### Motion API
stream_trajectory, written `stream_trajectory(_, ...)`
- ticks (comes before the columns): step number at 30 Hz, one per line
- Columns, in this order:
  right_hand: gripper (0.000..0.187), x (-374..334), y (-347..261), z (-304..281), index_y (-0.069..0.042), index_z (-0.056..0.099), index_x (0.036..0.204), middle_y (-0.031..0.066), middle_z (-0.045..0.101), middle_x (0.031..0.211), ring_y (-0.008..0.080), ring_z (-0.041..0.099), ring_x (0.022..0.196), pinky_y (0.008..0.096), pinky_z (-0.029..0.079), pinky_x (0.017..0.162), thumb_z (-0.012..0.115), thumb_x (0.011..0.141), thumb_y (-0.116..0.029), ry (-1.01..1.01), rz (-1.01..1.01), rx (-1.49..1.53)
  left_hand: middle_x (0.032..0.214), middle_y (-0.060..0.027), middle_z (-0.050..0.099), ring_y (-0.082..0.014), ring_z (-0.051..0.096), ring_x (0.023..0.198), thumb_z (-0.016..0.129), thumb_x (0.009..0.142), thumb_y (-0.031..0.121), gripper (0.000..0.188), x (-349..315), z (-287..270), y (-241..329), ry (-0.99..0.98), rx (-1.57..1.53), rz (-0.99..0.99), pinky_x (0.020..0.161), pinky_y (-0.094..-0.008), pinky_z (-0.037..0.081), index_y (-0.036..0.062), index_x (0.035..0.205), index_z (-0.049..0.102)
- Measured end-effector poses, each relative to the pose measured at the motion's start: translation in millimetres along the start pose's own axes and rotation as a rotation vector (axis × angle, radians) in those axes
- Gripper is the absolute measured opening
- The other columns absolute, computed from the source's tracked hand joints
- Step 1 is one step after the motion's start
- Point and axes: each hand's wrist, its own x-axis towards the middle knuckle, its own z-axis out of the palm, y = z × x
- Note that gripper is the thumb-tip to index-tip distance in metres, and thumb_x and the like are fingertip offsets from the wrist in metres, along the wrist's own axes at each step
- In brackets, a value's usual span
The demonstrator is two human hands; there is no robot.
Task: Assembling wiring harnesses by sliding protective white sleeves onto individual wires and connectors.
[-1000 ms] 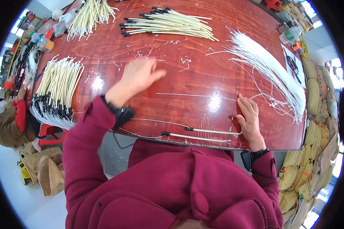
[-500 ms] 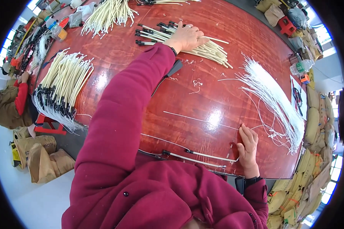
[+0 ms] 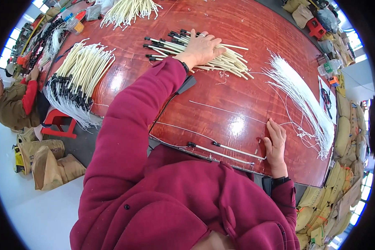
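Observation:
My left hand (image 3: 201, 49) reaches far across the glossy red-brown table (image 3: 221, 96) and rests flat on a pile of cream tubes with black tips (image 3: 233, 60). My right hand (image 3: 275, 143) lies near the table's front edge, fingers curled on the end of thin white wires (image 3: 233, 111). Two cream tubes with black tips (image 3: 223, 152) lie along the front edge just left of that hand. A fan of thin white wires (image 3: 302, 98) spreads to the right of it.
A large bundle of cream tubes (image 3: 81, 77) lies at the table's left, another (image 3: 129, 10) at the far edge. A person in a brown and red jacket (image 3: 14, 102) sits at left by a red stool (image 3: 58, 123). Paper bags (image 3: 46, 160) stand on the floor; sacks (image 3: 346, 137) at right.
My left hand has gone from the middle of the table up to the far pile of tubes and settled on it. My right hand has stayed at the front edge.

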Motion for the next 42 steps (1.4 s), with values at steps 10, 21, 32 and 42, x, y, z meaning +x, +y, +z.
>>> stream_trajectory(10, 0.049, -7, 1, -8, 0.001, 0.058, 0.139, 0.0131, 0.055, 0.147, 0.0343, 0.049, 0.130, 0.0439, 0.035, 0.113, 0.060, 0.095, -0.021, 0.002, 0.004, -0.009, 0.108, -0.0064, 0.065, -0.0272, 0.060, 0.110, 0.071, 0.090, 0.030, 0.026, -82, -85, -19, 0.015, -0.222, 0.226, 0.088, -0.0429, 0.045, 0.0116, 0.108, 0.065)
stream_trajectory(21, 0.047, -8, -13, 5, 0.001, 0.061, 0.136, 0.0130, 0.058, 0.144, 0.0332, 0.052, 0.125, 0.0434, 0.038, 0.110, 0.063, 0.095, -0.021, 0.024, 0.002, -0.007, 0.094, -0.0028, 0.062, -0.0249, 0.060, 0.089, 0.069, 0.086, 0.010, 0.020, -103, -83, -34, 0.219, -0.180, 0.331, 0.081, -0.0376, 0.045, 0.0125, 0.106, 0.069)
stream_trajectory(32, 0.046, -10, 0, 15, 0.000, 0.060, 0.138, 0.0126, 0.057, 0.146, 0.0323, 0.051, 0.127, 0.0416, 0.036, 0.112, 0.060, 0.095, -0.016, 0.034, 0.001, 0.033, 0.096, -0.0075, 0.063, -0.0270, 0.064, 0.087, 0.068, 0.088, 0.003, 0.024, -166, -95, 2, 0.124, -0.447, 0.159, 0.074, -0.0360, 0.051, 0.0069, 0.111, 0.072)
stream_trajectory(42, 0.046, -5, 13, 22, -0.001, 0.061, 0.138, 0.0117, 0.058, 0.145, 0.0306, 0.052, 0.126, 0.0403, 0.037, 0.112, 0.061, 0.093, -0.013, 0.024, 0.025, -0.007, 0.092, -0.0082, 0.067, -0.0231, 0.066, 0.082, 0.070, 0.089, 0.000, 0.017, -222, -87, 21, -0.040, -0.580, -0.130, 0.070, -0.0317, 0.051, 0.0029, 0.104, 0.076)
